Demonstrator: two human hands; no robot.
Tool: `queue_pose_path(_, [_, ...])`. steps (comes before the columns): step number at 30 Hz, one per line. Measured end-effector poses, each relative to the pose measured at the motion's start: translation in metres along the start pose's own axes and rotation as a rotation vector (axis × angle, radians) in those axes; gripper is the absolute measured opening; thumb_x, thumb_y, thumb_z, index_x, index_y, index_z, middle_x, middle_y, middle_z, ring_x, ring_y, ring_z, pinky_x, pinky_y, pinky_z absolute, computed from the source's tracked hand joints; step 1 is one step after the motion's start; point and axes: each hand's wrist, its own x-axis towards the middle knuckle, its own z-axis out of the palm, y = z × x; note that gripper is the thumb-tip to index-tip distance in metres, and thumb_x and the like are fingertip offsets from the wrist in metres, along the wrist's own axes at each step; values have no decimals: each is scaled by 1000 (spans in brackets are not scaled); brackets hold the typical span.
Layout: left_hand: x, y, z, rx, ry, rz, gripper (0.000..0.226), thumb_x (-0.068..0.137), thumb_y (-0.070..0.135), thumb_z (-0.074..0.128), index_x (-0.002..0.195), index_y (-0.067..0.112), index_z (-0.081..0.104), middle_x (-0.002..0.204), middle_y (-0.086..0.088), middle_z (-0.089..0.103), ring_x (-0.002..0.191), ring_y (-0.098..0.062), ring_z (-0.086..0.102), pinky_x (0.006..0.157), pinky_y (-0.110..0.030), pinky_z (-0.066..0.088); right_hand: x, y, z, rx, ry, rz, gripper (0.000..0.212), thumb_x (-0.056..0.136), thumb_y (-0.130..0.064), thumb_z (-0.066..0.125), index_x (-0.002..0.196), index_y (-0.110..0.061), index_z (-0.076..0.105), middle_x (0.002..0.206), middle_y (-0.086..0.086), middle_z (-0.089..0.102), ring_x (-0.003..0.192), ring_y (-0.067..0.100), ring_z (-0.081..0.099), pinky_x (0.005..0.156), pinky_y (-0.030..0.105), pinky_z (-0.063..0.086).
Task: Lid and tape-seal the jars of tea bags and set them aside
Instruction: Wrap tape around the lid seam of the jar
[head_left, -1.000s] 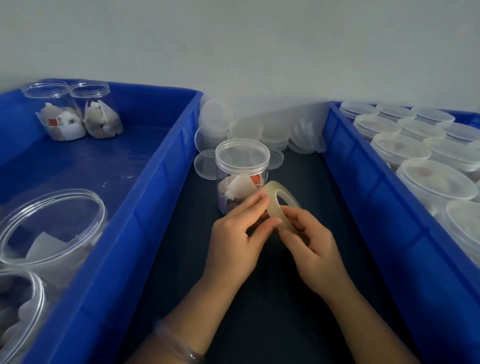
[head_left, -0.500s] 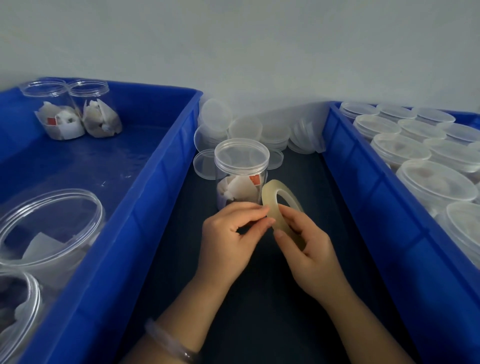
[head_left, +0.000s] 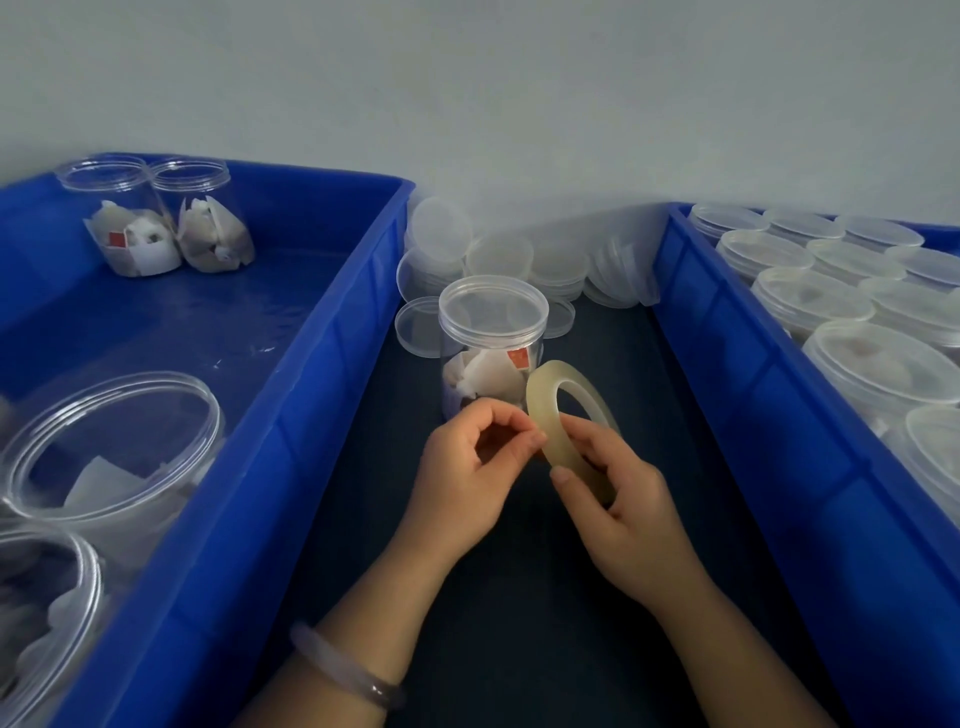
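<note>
A clear jar (head_left: 491, 343) with tea bags inside and a lid on top stands on the dark table between two blue bins. Just in front of it my right hand (head_left: 618, 499) grips a roll of clear tape (head_left: 545, 410), held on edge. My left hand (head_left: 467, 473) is at the roll's left rim, thumb and fingertips pinching at the tape there. Whether a free tape end is lifted I cannot tell.
A pile of loose clear lids (head_left: 519, 260) lies behind the jar by the wall. The left blue bin (head_left: 291, 415) holds open jars of tea bags, two at its far corner (head_left: 156, 228). The right blue bin (head_left: 737, 374) is packed with several lidded jars (head_left: 810, 301).
Both hands have drawn slightly nearer me with the tape roll, now tilted more upright. My left fingers have curled into a pinch at the roll's rim.
</note>
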Motion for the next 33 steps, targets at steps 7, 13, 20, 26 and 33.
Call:
queue_pose_path(7, [-1, -3, 0, 147, 133, 226, 20, 81, 9, 71, 101, 13, 72, 92, 8, 71, 89, 2, 67, 78, -10, 50, 1, 0, 3, -31, 5, -24, 46, 89, -8, 62, 121, -36, 44, 91, -11, 63, 87, 19, 60, 73, 23, 51])
queue_pose_path(13, [-1, -2, 4, 336, 110, 252, 6, 93, 11, 59, 95, 15, 63, 88, 14, 59, 85, 1, 61, 72, -7, 47, 1, -1, 4, -81, 26, -59, 46, 88, -7, 64, 124, -31, 47, 93, -20, 62, 87, 2, 62, 70, 10, 49])
queue_pose_path(20, [-1, 3, 0, -56, -100, -104, 13, 97, 14, 49, 90, 19, 58, 77, 7, 63, 74, 0, 62, 69, -12, 49, 5, 0, 0, -221, 28, -50, 55, 90, -17, 61, 140, -17, 40, 83, -3, 65, 64, 13, 61, 59, 29, 50])
queue_pose_path(26, [1, 3, -1, -10, -27, -94, 11, 89, 14, 63, 85, 24, 61, 77, 10, 65, 76, -2, 62, 69, -14, 50, 5, -2, -2, -244, 6, -83, 43, 90, -39, 54, 132, -36, 45, 92, -13, 63, 67, 7, 60, 60, 25, 51])
queue_pose_path(33, [-2, 9, 0, -215, -188, -110, 11, 91, 0, 56, 83, 8, 59, 68, 6, 61, 68, -5, 61, 71, -18, 52, 14, 0, -10, -251, 98, -77, 55, 82, -53, 45, 128, -23, 53, 104, -2, 67, 88, 5, 64, 76, 17, 51])
